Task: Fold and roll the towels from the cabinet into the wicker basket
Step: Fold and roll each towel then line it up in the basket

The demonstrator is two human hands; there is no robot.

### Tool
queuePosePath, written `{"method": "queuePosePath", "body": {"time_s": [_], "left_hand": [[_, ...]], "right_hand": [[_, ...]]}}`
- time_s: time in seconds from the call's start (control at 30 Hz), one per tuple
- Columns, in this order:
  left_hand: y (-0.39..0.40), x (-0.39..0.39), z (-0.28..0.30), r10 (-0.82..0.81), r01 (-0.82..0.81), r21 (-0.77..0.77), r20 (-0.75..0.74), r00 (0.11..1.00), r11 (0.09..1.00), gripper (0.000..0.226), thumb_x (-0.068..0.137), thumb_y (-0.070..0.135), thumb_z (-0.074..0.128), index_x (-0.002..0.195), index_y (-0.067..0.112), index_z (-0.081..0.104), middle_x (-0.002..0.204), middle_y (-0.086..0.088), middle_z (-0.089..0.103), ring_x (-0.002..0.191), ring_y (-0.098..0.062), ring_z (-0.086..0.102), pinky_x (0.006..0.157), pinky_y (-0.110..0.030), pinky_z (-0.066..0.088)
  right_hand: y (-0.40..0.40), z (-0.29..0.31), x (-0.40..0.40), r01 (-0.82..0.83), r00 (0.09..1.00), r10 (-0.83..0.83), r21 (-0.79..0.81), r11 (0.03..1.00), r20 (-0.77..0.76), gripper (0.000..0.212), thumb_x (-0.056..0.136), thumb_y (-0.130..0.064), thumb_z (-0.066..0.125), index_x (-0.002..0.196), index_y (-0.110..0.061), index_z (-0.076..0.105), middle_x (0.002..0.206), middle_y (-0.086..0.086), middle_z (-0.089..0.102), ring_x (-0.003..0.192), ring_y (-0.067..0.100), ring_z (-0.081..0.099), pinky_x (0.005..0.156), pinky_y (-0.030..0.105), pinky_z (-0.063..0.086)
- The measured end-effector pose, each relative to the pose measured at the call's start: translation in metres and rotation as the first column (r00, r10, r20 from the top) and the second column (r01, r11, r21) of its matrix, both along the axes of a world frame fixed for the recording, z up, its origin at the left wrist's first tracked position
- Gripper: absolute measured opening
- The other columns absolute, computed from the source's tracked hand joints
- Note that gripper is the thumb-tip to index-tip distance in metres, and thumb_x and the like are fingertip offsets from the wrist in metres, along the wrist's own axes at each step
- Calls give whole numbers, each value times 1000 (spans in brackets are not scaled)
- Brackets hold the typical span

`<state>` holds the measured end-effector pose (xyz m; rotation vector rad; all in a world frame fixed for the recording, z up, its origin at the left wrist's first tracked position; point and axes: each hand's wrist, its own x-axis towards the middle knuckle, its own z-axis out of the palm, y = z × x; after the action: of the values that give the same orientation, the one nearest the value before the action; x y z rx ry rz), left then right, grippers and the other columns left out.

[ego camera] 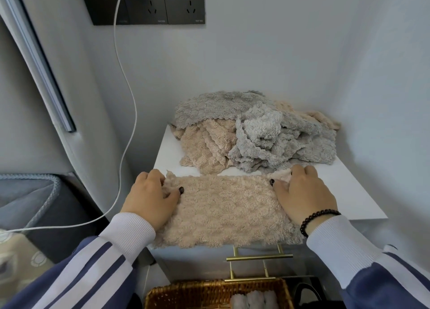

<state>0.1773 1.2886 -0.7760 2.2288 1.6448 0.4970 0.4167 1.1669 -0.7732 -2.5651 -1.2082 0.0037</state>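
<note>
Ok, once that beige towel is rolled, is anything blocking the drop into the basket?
Nothing visible. The beige towel lies at the cabinet top's front edge, and the wicker basket sits open below, with rolled towels only on its right side.

A beige towel [223,211] lies flat across the front of the white cabinet top [344,192], mid-frame. The left hand [151,197] grips its left end, fingers curled into the pile; the right hand [304,192] pinches the far right corner. Behind, a heap of grey and beige towels [253,134]. At the bottom edge, a wicker basket [197,292] holds pale rolled towels [253,299].
</note>
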Motion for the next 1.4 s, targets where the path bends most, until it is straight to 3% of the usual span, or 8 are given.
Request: {"method": "queuePosePath", "body": {"time_s": [0.17, 0.43, 0.63, 0.8, 0.93, 1.07, 1.2, 1.4], "left_hand": [[6, -3, 7, -2, 27, -151, 159, 987, 988, 15, 81, 27, 71, 81, 22, 56, 82, 5, 59, 74, -13, 54, 57, -20, 37], [5, -5, 12, -62, 117, -229, 234, 970, 966, 24, 74, 4, 71, 78, 28, 65, 85, 9, 61, 77, -9, 56, 58, -17, 41], [7, -12, 16, 7, 99, -267, 367, 930, 959, 11, 72, 29, 79, 70, 21, 72, 74, -10, 68, 68, -19, 62, 70, -37, 55], [1, -15, 37, 52, 183, -295, 641, 766, 938, 17, 75, 25, 76, 80, 9, 76, 78, -3, 74, 71, -14, 70, 56, -12, 51], [1, -23, 48, 16, 275, -225, 801, 599, 935, 14, 64, 17, 77, 76, 9, 78, 82, -8, 75, 77, -19, 72, 64, -18, 56], [6, -31, 51, -49, 293, -112, 870, 491, 950, 33, 48, 30, 89, 71, 10, 77, 84, -13, 74, 78, -23, 71, 70, -25, 58], [11, -35, 49, -86, 333, -41, 929, 359, 942, 56, 29, 44, 95, 69, 9, 76, 83, -11, 74, 78, -22, 71, 69, -25, 57], [12, -34, 52, -113, 375, 0, 954, 278, 927, 54, 29, 42, 96, 68, 11, 77, 80, -9, 75, 77, -20, 71, 68, -23, 56]], "right_hand": [[3, 7, 13, -59, 941, 90, 102, 993, -327, 22, 84, -24, 65, 72, -20, 47, 87, 6, 53, 62, 16, 49, 50, 25, 32], [-4, 20, 20, -1, 798, 116, 192, 981, -591, 27, 72, 8, 72, 67, -15, 57, 59, 1, 46, 52, 14, 41, 50, 23, 34], [-11, 34, 24, 54, 730, 152, 277, 959, -666, 21, 70, 3, 78, 78, -11, 66, 64, 2, 58, 59, 15, 53, 56, 19, 43], [-18, 42, 33, 137, 722, 166, 374, 917, -672, 24, 70, -11, 82, 88, -15, 67, 86, 5, 70, 81, 18, 65, 84, 35, 53], [-27, 57, 36, 116, 696, 234, 427, 897, -679, 15, 71, -23, 81, 65, -11, 74, 76, 20, 68, 75, 23, 62, 88, 46, 53], [-32, 65, 40, 159, 675, 286, 512, 844, -680, 13, 72, -5, 78, 60, -8, 72, 66, 6, 68, 74, 21, 63, 82, 34, 55], [-38, 70, 40, 155, 664, 371, 605, 781, -649, 26, 73, 13, 69, 66, -11, 73, 81, 1, 75, 82, 12, 69, 73, 17, 55], [-42, 72, 45, 165, 608, 429, 634, 755, -669, 35, 73, 15, 68, 61, -17, 77, 84, 3, 75, 98, 16, 67, 84, 22, 53]]}}
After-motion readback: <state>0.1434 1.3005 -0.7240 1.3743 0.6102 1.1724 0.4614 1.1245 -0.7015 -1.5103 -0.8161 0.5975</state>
